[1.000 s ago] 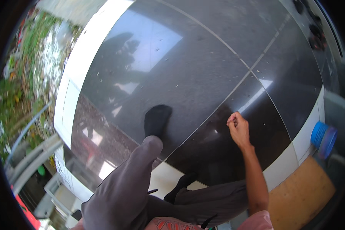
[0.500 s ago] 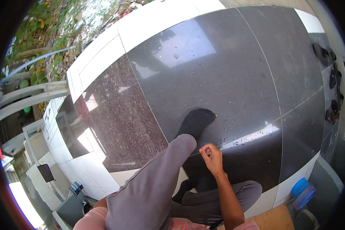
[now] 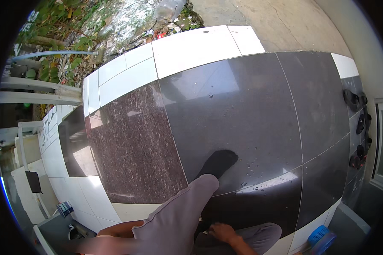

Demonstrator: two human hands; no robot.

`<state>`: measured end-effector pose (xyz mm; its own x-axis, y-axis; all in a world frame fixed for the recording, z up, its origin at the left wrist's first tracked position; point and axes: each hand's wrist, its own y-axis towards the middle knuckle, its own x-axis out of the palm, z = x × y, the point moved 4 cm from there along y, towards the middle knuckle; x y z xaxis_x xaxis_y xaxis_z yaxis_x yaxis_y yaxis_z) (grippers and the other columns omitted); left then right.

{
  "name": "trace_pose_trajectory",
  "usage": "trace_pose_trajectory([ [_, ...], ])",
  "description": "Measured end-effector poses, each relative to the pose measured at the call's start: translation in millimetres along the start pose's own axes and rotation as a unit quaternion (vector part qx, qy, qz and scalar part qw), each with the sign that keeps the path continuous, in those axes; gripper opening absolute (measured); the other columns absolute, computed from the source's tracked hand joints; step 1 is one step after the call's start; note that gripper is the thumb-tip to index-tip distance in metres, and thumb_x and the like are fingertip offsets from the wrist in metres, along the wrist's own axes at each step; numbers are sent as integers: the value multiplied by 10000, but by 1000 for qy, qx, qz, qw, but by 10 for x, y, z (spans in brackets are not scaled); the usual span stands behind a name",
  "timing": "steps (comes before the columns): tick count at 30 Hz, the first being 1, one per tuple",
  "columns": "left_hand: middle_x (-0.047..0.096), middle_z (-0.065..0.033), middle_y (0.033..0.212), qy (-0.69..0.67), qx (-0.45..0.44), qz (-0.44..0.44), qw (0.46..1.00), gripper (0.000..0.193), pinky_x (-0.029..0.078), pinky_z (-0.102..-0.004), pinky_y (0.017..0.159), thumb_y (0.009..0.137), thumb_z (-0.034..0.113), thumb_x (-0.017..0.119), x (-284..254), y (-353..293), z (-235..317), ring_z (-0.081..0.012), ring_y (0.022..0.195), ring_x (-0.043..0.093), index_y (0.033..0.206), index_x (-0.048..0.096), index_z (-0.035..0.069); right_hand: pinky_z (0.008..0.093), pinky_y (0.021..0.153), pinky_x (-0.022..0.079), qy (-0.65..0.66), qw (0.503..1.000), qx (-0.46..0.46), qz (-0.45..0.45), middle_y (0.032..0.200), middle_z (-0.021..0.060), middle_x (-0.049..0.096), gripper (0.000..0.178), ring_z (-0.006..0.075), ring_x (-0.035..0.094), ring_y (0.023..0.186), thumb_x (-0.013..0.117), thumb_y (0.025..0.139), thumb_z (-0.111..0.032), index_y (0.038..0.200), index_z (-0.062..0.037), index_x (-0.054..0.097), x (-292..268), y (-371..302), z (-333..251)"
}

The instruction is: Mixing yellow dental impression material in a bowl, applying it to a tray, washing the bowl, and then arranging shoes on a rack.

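Note:
My right hand [image 3: 222, 232] is low over my folded right leg, beside its dark sock [image 3: 204, 226]. Its fingers are curled in, and I cannot make out whether anything small is between them or whether they touch the sock. My left forearm [image 3: 122, 229] passes behind my raised left knee, which hides the left hand. Grey trousers [image 3: 174, 212] cover both legs. My left foot, in a black sock [image 3: 222, 162], stands flat on the dark tile floor [image 3: 242, 123]. Water drops dot the tiles to the right of that foot.
Several dark sandals [image 3: 359, 123] line the right wall. A blue basket [image 3: 320, 236] stands at the lower right. On the left are a striped can [image 3: 65, 208], a long-handled dustpan [image 3: 34, 182] and a railing [image 3: 42, 91]. Plants and litter lie beyond the white tile edge [image 3: 191, 46].
My right hand has drawn back from beside the knee toward the folded leg. The view has tilted up, bringing more concrete ground into sight at the far side. My left foot stays planted.

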<state>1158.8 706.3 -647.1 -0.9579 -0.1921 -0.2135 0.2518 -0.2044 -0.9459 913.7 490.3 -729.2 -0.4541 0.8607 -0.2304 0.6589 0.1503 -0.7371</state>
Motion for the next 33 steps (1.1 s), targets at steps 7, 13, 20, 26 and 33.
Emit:
trace_pose_trajectory([
  [7, 510, -61, 610, -19, 10, 3, 1000, 376, 382, -308, 517, 973, 354, 517, 29, -33, -102, -148, 553, 482, 847, 603, 9, 487, 967, 431, -116, 992, 22, -51, 1116, 170, 639, 325, 338, 584, 1094, 541, 921, -314, 1154, -107, 635, -231, -886, -5],
  [13, 506, -56, 613, -22, 27, -1, 999, 372, 379, -306, 515, 974, 352, 514, -69, 55, -16, -148, 552, 475, 855, 602, 11, 548, 1093, 260, -145, 976, 86, 138, 1313, 172, 543, 373, 295, 422, 1307, 522, 932, -352, 1199, -114, 625, -734, -1599, -199],
  [20, 501, -49, 617, -32, 33, -10, 999, 367, 376, -304, 512, 976, 350, 511, -341, 6, 226, -149, 551, 467, 864, 600, 12, 416, 982, 418, 44, 748, 315, 583, 1119, 195, 631, 455, 280, 592, 1088, 610, 883, -397, 1183, -55, 616, -1128, -1831, 670],
  [26, 497, -44, 620, -76, 14, 2, 997, 363, 373, -303, 510, 978, 349, 508, -415, -390, 802, -149, 550, 460, 872, 599, 14, 322, 913, 433, 387, 762, 415, 312, 1093, 106, 639, 437, 193, 571, 1043, 647, 868, -368, 1201, -87, 615, -1257, -1785, 877],
  [33, 492, -38, 624, -124, -48, 22, 991, 358, 370, -300, 508, 979, 347, 504, -1082, -1511, 1241, -149, 548, 452, 881, 598, 15, 362, 939, 439, 513, 692, 373, 344, 1128, 130, 641, 429, 248, 584, 1094, 693, 830, -377, 1183, -141, 635, -1600, -1726, -360],
])
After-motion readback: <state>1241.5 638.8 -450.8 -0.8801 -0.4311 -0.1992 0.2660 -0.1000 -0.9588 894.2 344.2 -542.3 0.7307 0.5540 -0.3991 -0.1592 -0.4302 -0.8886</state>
